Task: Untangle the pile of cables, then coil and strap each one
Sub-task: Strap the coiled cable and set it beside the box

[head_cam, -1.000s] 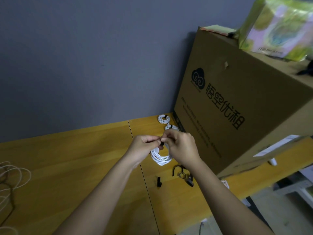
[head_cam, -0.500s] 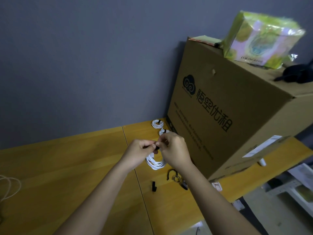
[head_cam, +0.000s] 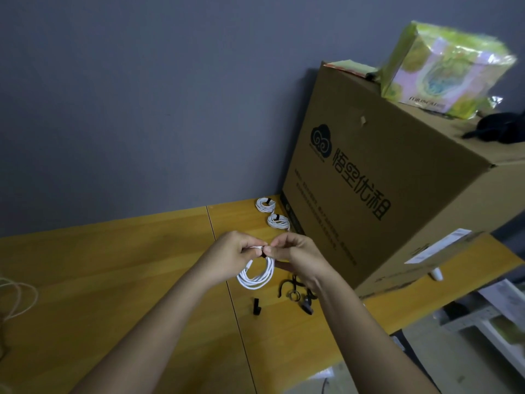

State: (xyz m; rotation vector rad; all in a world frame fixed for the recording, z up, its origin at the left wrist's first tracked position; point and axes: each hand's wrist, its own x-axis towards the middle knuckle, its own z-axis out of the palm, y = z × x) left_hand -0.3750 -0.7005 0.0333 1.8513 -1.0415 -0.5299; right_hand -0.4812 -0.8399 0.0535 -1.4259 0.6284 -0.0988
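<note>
While the white coil (head_cam: 257, 275) hangs above the table (head_cam: 113, 280), held at its top, we note the black strap (head_cam: 263, 255) now sits almost hidden between our fingertips; half a second ago more of it showed. Left hand (head_cam: 231, 257) pinches the bundled turns, right hand (head_cam: 295, 258) pinches the strap against them. We judge the wrap nearly closed. Two strapped coils (head_cam: 272, 213) lie beside the cardboard box (head_cam: 383, 180); loose cable (head_cam: 17, 297) remains far left.
</note>
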